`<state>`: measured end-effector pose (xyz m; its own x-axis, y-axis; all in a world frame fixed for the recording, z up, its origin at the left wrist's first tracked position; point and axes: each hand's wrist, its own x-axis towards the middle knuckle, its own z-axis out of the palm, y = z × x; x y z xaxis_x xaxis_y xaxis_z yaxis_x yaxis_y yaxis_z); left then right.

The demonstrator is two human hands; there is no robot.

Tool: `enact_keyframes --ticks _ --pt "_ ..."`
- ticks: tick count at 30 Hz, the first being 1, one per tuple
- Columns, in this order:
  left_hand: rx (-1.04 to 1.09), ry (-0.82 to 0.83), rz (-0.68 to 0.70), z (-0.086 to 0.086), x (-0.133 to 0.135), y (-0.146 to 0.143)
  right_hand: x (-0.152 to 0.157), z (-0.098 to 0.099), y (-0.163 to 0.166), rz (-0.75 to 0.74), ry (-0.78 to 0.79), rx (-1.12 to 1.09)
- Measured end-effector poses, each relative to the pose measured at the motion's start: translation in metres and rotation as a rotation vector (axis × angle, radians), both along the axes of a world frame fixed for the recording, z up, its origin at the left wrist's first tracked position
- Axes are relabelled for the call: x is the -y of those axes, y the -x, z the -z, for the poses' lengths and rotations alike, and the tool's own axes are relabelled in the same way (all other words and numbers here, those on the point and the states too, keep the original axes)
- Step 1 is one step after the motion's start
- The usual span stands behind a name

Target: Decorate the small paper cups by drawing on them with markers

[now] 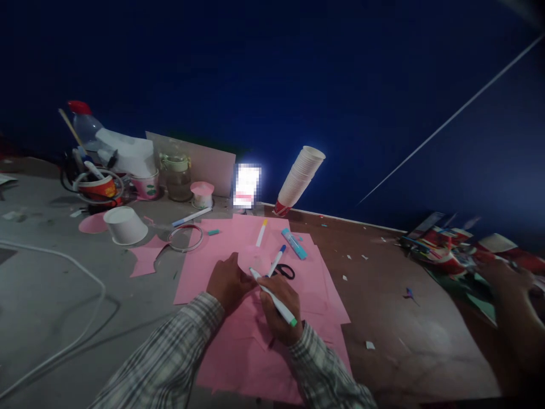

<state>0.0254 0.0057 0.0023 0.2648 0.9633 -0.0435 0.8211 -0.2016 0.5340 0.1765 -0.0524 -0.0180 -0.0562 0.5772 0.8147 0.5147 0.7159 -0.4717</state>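
My left hand (pixel 229 282) is closed on a small pink paper piece (pixel 254 259), pinning it over the large pink paper sheets (pixel 204 267). In my right hand (pixel 281 309) is a white marker with a green end (pixel 272 296), its tip touching the pink piece. A blue-capped marker (pixel 277 258) and black scissors (pixel 285 271) lie just beyond my right hand. A blue glue stick (pixel 293 243) and a yellow-tipped pen (pixel 261 232) rest further back on the pink sheets.
An upturned white paper cup (pixel 125 225), a tape ring (pixel 185 237) and pink scraps lie to the left. A tilted stack of paper cups (pixel 300 179), jars and a cluttered pot (pixel 99 185) stand behind. Another person's hand (pixel 506 278) works among coloured papers at right. A white cable (pixel 59 301) crosses the left.
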Motion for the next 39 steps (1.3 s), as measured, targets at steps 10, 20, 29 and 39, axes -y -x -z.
enact_keyframes --ticks 10,20,29,39 --pt "-0.029 0.010 0.008 -0.005 0.000 -0.001 0.003 -0.002 -0.003 0.011 0.037 0.000" --pt "-0.032 0.009 0.013 -0.003 0.000 0.000 0.010 -0.026 -0.009 -0.010 0.018 0.100" --pt "-0.041 -0.002 0.026 -0.004 0.000 0.001 0.011 -0.027 -0.012 -0.001 0.012 0.108" --pt "0.096 0.046 -0.037 -0.006 0.002 0.001 0.010 -0.029 -0.012 0.012 0.040 0.016"
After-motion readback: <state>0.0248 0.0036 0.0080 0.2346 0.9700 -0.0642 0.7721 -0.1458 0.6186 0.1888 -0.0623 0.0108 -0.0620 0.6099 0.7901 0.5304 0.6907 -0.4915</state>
